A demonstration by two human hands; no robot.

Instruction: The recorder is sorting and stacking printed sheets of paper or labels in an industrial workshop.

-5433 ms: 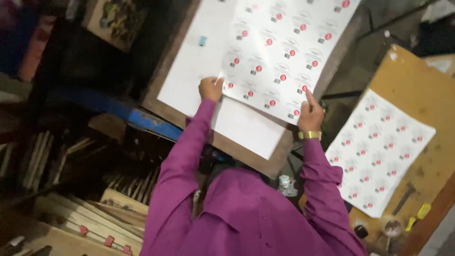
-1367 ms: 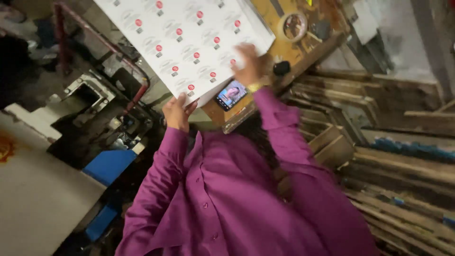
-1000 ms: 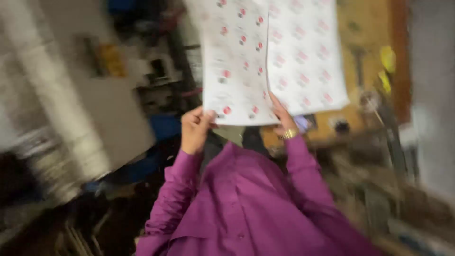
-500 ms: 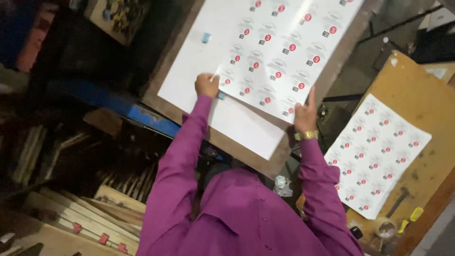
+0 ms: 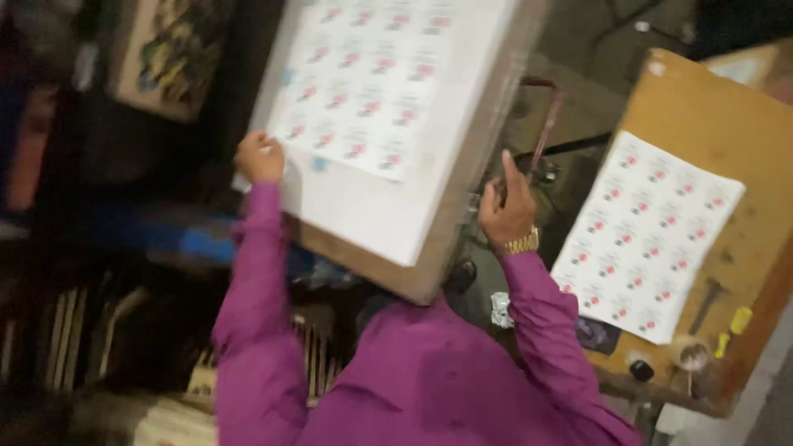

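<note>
- Your left hand (image 5: 260,157) pinches the printed sheet's (image 5: 363,83) near-left corner; the sheet runs away from you, far-right.
- Your right hand (image 5: 508,211), forefinger raised, is off the sheet, holding nothing.

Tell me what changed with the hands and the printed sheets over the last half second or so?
The right hand has come off the printed sheet on the flat board and now hovers beside the board's edge, finger raised. The left hand stays at the sheet's near-left corner. The second printed sheet on the wooden table has not moved.
</note>
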